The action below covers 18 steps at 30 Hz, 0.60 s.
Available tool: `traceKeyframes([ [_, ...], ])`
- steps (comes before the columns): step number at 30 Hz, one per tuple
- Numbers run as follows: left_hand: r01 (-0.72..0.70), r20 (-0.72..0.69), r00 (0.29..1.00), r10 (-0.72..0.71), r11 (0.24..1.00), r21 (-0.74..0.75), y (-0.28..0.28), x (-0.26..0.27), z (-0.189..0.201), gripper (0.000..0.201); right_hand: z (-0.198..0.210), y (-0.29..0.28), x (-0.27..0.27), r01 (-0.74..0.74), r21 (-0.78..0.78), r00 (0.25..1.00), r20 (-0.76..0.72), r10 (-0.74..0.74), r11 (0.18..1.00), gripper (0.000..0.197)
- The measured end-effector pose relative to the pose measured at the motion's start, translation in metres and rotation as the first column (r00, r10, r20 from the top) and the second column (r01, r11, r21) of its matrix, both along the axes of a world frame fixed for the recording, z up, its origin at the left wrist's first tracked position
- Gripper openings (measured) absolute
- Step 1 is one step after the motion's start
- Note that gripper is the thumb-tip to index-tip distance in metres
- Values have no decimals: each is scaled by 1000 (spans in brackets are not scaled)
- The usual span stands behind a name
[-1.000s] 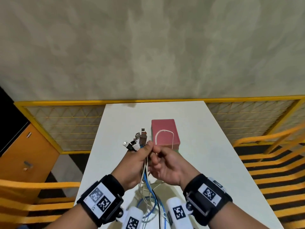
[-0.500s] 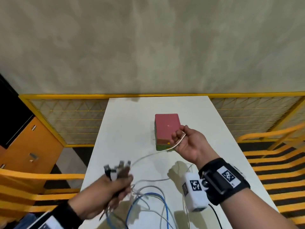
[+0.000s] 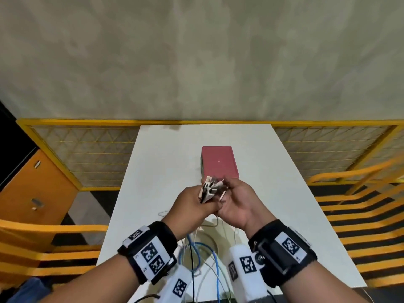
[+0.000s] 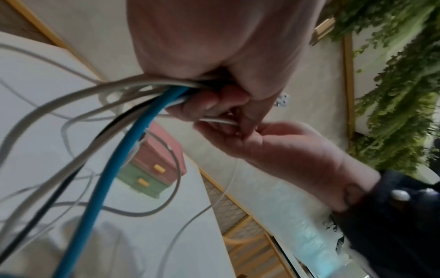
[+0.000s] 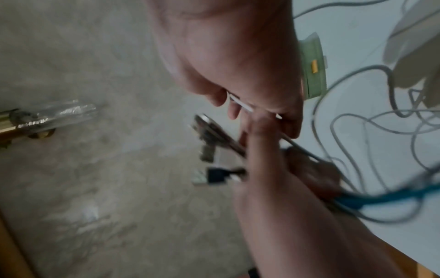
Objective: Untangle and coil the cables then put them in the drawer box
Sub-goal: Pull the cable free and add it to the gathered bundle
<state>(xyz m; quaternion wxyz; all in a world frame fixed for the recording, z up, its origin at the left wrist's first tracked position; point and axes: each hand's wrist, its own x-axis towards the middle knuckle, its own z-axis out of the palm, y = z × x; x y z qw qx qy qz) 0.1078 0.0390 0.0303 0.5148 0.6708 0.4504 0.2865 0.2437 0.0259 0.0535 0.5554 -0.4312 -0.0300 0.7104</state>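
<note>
Both hands meet above the white table [image 3: 277, 193], just in front of the drawer box [image 3: 219, 164], which has a red top. My left hand [image 3: 195, 203] grips a bundle of cables below their connectors [image 3: 210, 190], which fan out above the fist. White, black and blue cables [image 4: 133, 143] hang from that fist down to the table. My right hand [image 3: 237, 200] touches the left and pinches one thin white cable [image 5: 240, 103] between thumb and fingers. The box's pink and green drawers [image 4: 152, 169] with yellow handles look closed.
Loose cable loops [image 3: 203, 254] lie on the near part of the table under my wrists. A yellow railing [image 3: 87, 123] runs behind the table. An orange cabinet [image 3: 32, 189] stands at the left and yellow slatted seats [image 3: 360, 206] at the right.
Half a second ago my hands were apart, the right drawing a white cable out toward the box. Now they are together again, and the left hand with the bundle has risen to the centre.
</note>
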Motion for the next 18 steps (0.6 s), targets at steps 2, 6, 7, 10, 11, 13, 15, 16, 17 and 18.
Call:
traceKeyframes([
  [2,78,-68,994,-83,994,-75,-7,-18,-14,23,-2,3,12,42,-49,999,-4,-42,998,35],
  [6,231,-286,909,-301,939,-254,-30,-69,-46,15,2,8,45,153,-84,988,27,-151,985,30],
  [7,234,-325,888,-326,928,-290,-35,-82,-52,18,2,8,52,164,-81,986,37,-162,983,26],
  [10,131,-314,923,-221,950,-282,-40,-102,-51,27,-5,5,55,139,-55,987,89,-133,989,20],
  [11,91,-255,954,-160,960,-264,-40,-100,-44,23,-9,4,53,119,-48,986,123,-112,992,19],
  [13,10,-87,996,-34,967,-254,-38,-87,-21,10,-19,0,43,74,-36,984,163,-67,997,20],
  [15,-52,59,996,67,973,-224,-32,-64,0,10,-27,-5,32,20,-36,985,169,-13,999,25],
  [16,-67,110,990,88,980,-189,-28,-50,8,12,-30,-6,25,-9,-33,987,162,14,999,25],
  [17,-65,136,987,85,988,-143,-25,-36,13,14,-32,-8,18,-36,-21,989,140,39,999,25],
  [18,-48,143,988,63,993,-107,-23,-22,17,16,-32,-9,12,-60,7,993,101,59,998,26],
])
